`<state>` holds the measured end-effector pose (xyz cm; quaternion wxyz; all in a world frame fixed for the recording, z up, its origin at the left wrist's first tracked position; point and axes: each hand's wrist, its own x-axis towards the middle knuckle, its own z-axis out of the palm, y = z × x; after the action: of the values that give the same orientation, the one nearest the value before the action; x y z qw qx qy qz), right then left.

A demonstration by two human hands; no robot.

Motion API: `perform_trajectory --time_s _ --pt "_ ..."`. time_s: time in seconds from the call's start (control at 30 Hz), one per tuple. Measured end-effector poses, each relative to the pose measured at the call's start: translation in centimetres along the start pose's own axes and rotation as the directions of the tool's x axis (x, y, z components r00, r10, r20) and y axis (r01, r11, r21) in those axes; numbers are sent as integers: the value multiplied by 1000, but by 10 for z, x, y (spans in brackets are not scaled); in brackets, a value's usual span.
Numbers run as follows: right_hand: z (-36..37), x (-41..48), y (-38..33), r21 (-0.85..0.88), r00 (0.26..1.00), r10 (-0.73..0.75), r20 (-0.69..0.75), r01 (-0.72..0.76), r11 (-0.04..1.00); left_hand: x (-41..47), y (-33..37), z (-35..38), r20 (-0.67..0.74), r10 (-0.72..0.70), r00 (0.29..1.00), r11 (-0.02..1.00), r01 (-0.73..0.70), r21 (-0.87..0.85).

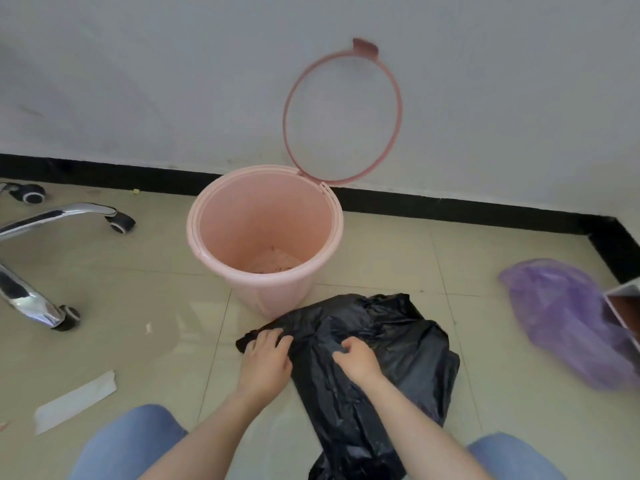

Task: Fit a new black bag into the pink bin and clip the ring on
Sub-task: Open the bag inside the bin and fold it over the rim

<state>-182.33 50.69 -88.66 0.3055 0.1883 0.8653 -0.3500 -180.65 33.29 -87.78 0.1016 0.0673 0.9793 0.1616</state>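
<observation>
The pink bin (214, 244) stands upright on the tiled floor near the wall, with some crumbs at its bottom and no bag inside. Its pink ring (294, 95) is hinged at the rim and swung up against the wall. A crumpled black bag (391, 344) lies on the floor just in front of the bin. My left hand (265, 358) pinches the bag's left edge. My right hand (358, 360) grips a fold near the bag's middle. Both hands are low over the floor, a short way in front of the bin.
Chrome legs and castors of an office chair (52, 216) spread at the left. A purple bag (568, 320) lies at the right beside a box corner (623, 306). A white paper strip (74, 401) lies at the lower left. My knees in jeans (131, 441) frame the bottom.
</observation>
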Motion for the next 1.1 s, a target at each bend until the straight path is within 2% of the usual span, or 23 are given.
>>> perform_trajectory --time_s 0.07,0.13,0.3,0.5,0.73,0.83,0.93,0.97,1.07,1.1 --pt "28 -3 16 -113 1000 16 3 -15 993 3 -4 27 131 -108 986 993 101 57" --pt "49 -5 26 -218 999 27 -18 -30 975 2 -6 48 213 -153 965 987 141 73" --pt "79 0 42 -397 997 -23 -77 -9 918 2 -11 83 295 -180 938 983 166 73" --pt "101 11 57 -568 992 -32 -120 -42 822 8 -15 109 357 -138 924 990 142 15" --pt "78 20 66 -542 965 -128 -227 -16 840 11 -9 112 392 -57 918 998 51 25" --pt "81 23 67 -500 989 -76 -127 2 866 19 -6 110 404 -41 914 999 39 11" --pt "95 24 67 -556 999 27 -23 -35 830 22 -9 113 464 -8 886 994 57 -92" --pt "100 25 66 -587 998 35 -52 -59 807 23 -11 115 473 16 881 990 52 -130" --pt "100 36 63 -646 950 -125 -288 -96 758 31 -14 120 451 62 890 968 57 -246" --pt "96 40 62 -647 949 -144 -281 -77 759 35 -14 121 435 67 898 965 53 -257"
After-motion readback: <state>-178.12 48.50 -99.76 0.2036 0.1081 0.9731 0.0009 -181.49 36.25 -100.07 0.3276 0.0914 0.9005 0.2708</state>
